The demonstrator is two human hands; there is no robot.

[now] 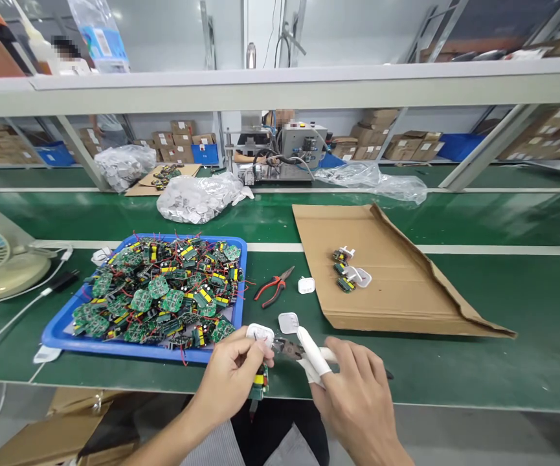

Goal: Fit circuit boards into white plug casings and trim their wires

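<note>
My left hand (238,369) is closed on a white plastic plug cover (261,334) at the table's front edge. A green circuit board (259,383) with yellow-wrapped parts hangs just below those fingers. My right hand (355,395), with white wraps on the thumb and a finger, is closed on a pair of pliers (289,348). The pliers' jaws reach to the cover's right side, by my left fingertips; whether they grip a wire is too small to tell. Another white cover (288,322) lies just beyond the pliers, and a third white cover (306,285) lies farther back.
On the left, a blue tray (151,353) is heaped with circuit boards. Red-handled pliers (274,287) lie beside it. A cardboard sheet (396,291) at right bears several boards with white covers. Behind are bags of white parts (199,197), a fan (8,268) and a machine (303,150) with a person behind it.
</note>
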